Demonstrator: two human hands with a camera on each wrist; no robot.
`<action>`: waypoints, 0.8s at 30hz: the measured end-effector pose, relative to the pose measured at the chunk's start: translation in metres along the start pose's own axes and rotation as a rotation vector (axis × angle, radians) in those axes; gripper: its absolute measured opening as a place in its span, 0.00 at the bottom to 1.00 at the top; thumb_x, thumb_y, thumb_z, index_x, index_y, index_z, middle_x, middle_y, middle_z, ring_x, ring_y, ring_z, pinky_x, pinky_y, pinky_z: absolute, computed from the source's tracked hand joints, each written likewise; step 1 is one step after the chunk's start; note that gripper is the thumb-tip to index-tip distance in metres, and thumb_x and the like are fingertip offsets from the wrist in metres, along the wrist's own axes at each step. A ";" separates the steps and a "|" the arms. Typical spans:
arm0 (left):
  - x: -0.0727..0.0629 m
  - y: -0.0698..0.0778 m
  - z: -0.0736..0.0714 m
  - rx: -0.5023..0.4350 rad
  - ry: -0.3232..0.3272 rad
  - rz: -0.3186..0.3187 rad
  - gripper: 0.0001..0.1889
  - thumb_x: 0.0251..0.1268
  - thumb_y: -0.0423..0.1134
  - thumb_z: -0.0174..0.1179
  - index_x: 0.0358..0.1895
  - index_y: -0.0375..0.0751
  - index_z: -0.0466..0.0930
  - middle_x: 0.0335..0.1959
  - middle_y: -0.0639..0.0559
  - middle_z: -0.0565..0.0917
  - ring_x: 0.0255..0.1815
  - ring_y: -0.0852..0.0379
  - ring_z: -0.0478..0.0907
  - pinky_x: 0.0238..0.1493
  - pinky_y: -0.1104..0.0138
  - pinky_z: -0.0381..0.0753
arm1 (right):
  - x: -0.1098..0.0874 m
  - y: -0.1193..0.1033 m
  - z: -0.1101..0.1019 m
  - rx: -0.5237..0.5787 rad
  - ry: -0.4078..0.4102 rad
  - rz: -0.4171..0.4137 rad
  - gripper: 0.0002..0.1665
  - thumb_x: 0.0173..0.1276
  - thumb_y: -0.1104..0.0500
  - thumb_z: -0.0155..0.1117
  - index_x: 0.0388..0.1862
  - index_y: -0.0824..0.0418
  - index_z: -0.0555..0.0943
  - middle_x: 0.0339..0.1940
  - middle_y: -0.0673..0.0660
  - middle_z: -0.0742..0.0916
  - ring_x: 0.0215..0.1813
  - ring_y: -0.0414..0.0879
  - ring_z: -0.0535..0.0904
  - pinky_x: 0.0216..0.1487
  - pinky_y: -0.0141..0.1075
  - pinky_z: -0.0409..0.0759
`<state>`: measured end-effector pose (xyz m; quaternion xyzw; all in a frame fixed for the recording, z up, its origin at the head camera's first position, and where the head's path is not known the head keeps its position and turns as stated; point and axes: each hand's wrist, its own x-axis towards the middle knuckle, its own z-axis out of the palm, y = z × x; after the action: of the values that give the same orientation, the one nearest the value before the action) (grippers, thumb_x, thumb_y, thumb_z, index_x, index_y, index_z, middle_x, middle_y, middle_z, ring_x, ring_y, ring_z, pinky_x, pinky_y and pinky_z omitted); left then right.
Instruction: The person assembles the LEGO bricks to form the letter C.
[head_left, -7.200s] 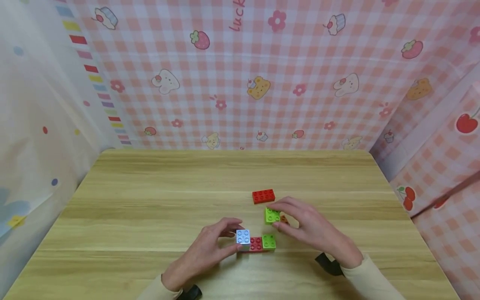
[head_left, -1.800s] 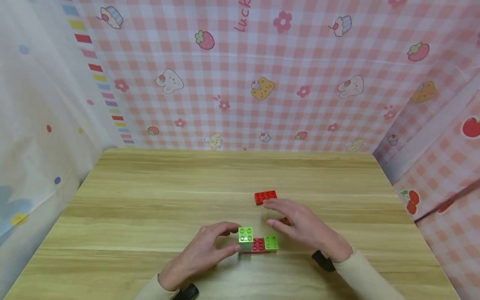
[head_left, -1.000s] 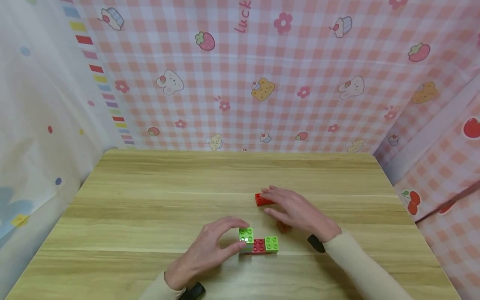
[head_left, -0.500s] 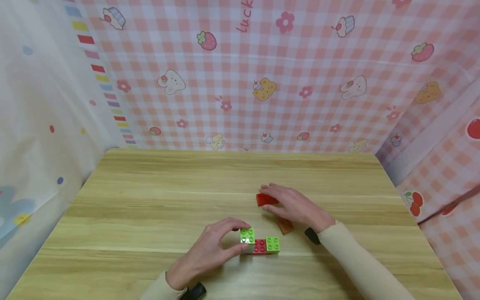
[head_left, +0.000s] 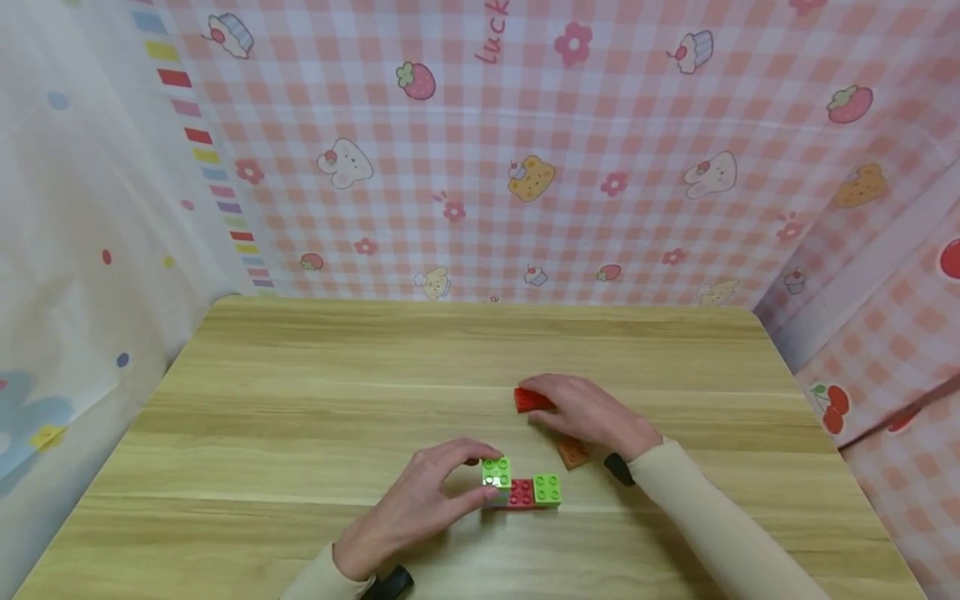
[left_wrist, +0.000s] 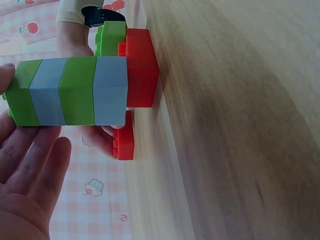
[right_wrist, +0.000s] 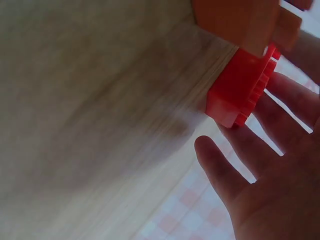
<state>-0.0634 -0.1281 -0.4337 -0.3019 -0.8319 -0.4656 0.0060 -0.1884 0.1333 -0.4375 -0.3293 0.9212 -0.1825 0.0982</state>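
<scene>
A toy-brick tower of alternating green and light blue bricks (left_wrist: pixel 77 91) rises from one end of a red base brick (left_wrist: pixel 142 67). On the base's other end sits a single green brick (head_left: pixel 547 489). My left hand (head_left: pixel 420 496) holds the tower near its top green brick (head_left: pixel 496 472), thumb in front and fingers behind. Farther back, my right hand (head_left: pixel 588 410) has thumb and fingers around a loose red brick (head_left: pixel 531 401), which sits on the table and is partly covered by the fingers. In the right wrist view, several fingers stretch along that brick's studded side.
An orange brick (head_left: pixel 573 452) lies on the wooden table (head_left: pixel 337 400) below my right hand, between the loose red brick and the built piece. Checkered cloth (head_left: pixel 465 125) hangs behind the table's back edge, with more cloth at both sides.
A green brick my right hand held earlier now tops the tower. My right hand has since moved back from beside the orange brick onto the red one. My left hand stays at the tower.
</scene>
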 end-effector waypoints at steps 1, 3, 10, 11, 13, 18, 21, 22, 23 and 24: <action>0.000 0.000 0.000 -0.001 -0.002 -0.004 0.18 0.68 0.43 0.71 0.59 0.47 0.83 0.56 0.57 0.86 0.59 0.58 0.82 0.61 0.56 0.83 | 0.000 0.000 0.000 -0.003 0.002 0.001 0.28 0.76 0.51 0.68 0.70 0.59 0.77 0.65 0.57 0.84 0.62 0.49 0.80 0.66 0.48 0.79; 0.000 0.000 0.000 -0.003 -0.006 -0.015 0.18 0.68 0.43 0.71 0.59 0.47 0.83 0.56 0.57 0.86 0.58 0.58 0.82 0.60 0.56 0.83 | 0.000 -0.001 0.000 -0.012 0.006 0.004 0.26 0.76 0.54 0.68 0.69 0.60 0.78 0.63 0.57 0.85 0.61 0.49 0.81 0.65 0.48 0.79; -0.001 -0.002 0.001 0.013 -0.010 -0.017 0.17 0.71 0.44 0.68 0.59 0.47 0.82 0.56 0.56 0.86 0.56 0.57 0.83 0.58 0.56 0.84 | -0.004 -0.005 -0.002 -0.019 0.031 0.010 0.24 0.75 0.55 0.68 0.67 0.61 0.79 0.58 0.57 0.86 0.57 0.48 0.82 0.61 0.46 0.82; -0.001 -0.002 0.001 0.014 -0.011 -0.016 0.17 0.71 0.44 0.68 0.59 0.47 0.82 0.56 0.55 0.86 0.56 0.57 0.83 0.58 0.56 0.84 | -0.005 -0.005 -0.003 -0.014 0.038 0.011 0.24 0.75 0.55 0.68 0.67 0.61 0.79 0.58 0.58 0.85 0.56 0.48 0.82 0.61 0.46 0.82; -0.001 -0.003 0.001 0.016 -0.012 -0.017 0.17 0.72 0.43 0.68 0.59 0.47 0.82 0.56 0.55 0.86 0.56 0.57 0.83 0.58 0.56 0.84 | -0.008 -0.007 -0.005 0.001 0.049 0.017 0.25 0.75 0.55 0.68 0.67 0.61 0.79 0.58 0.57 0.85 0.55 0.48 0.82 0.60 0.46 0.82; -0.001 -0.002 0.001 0.012 -0.018 -0.033 0.16 0.72 0.43 0.68 0.60 0.47 0.82 0.56 0.56 0.86 0.55 0.57 0.83 0.58 0.56 0.84 | -0.016 -0.011 -0.010 0.027 0.082 0.017 0.24 0.76 0.54 0.67 0.68 0.59 0.79 0.58 0.56 0.84 0.54 0.47 0.81 0.59 0.46 0.82; -0.001 -0.002 0.001 0.007 -0.019 -0.039 0.17 0.72 0.43 0.68 0.60 0.47 0.82 0.56 0.56 0.86 0.55 0.57 0.83 0.58 0.55 0.84 | -0.020 -0.012 -0.012 0.037 0.101 0.018 0.24 0.77 0.53 0.67 0.68 0.58 0.79 0.58 0.54 0.84 0.55 0.46 0.80 0.58 0.45 0.82; -0.001 -0.002 0.001 0.005 -0.019 -0.040 0.17 0.72 0.43 0.68 0.60 0.47 0.82 0.56 0.56 0.86 0.55 0.57 0.83 0.57 0.55 0.84 | -0.021 -0.013 -0.012 0.044 0.105 0.019 0.25 0.77 0.52 0.66 0.68 0.57 0.79 0.59 0.54 0.84 0.54 0.45 0.80 0.58 0.45 0.82; -0.001 -0.002 0.000 0.002 -0.018 -0.038 0.17 0.72 0.43 0.68 0.60 0.47 0.82 0.56 0.55 0.86 0.55 0.57 0.83 0.57 0.55 0.84 | -0.023 -0.013 -0.013 0.049 0.111 0.020 0.25 0.77 0.52 0.66 0.69 0.56 0.79 0.59 0.54 0.84 0.54 0.45 0.80 0.58 0.45 0.82; -0.001 -0.002 0.000 0.001 -0.017 -0.035 0.17 0.72 0.43 0.68 0.60 0.47 0.82 0.56 0.55 0.86 0.55 0.57 0.83 0.57 0.55 0.84 | -0.024 -0.013 -0.014 0.056 0.119 0.023 0.25 0.77 0.51 0.66 0.69 0.56 0.79 0.59 0.53 0.84 0.55 0.45 0.80 0.57 0.45 0.82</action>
<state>-0.0635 -0.1289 -0.4355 -0.2911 -0.8372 -0.4629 -0.0090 -0.1664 0.1428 -0.4183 -0.3046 0.9236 -0.2262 0.0544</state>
